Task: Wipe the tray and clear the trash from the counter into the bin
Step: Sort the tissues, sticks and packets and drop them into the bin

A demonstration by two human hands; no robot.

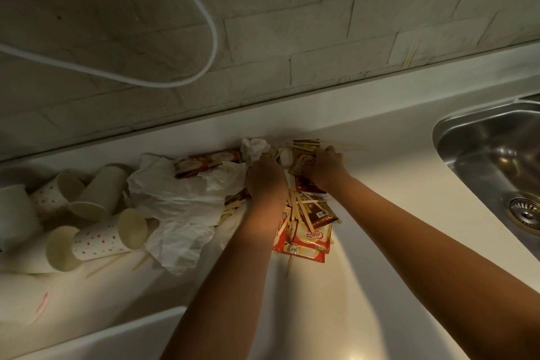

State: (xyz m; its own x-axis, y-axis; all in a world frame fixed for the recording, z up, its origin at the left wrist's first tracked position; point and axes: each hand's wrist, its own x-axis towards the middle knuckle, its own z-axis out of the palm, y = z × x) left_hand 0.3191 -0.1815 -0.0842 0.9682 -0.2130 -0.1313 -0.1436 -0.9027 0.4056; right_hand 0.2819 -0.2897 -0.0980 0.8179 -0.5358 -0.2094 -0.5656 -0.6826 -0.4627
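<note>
A pile of trash lies on the white counter (pixel 365 137), close to the back wall. In the middle of the pile are flat wooden sticks (pixel 295 207) and small packets (pixel 306 240) in red and brown. Both hands are down in this part of the pile. The left hand (pixel 266 181) has its fingers curled down into the sticks and packets, and the back of the hand hides what they hold. The right hand (pixel 321 168) has its fingers curled around a brown packet (pixel 304 166) at the top of the pile. The two hands are close together, with a few sticks showing between them.

Just to the left of the hands are crumpled white napkins (pixel 175 202). Past the napkins, paper cups (pixel 99 240) lie tipped on their sides, some with little dots on them.

On the far right is a shiny metal sink (pixel 491 161) with a round drain (pixel 524 210). A white cable (pixel 210 35) hangs in a loop on the brick wall (pixel 350 23).
</note>
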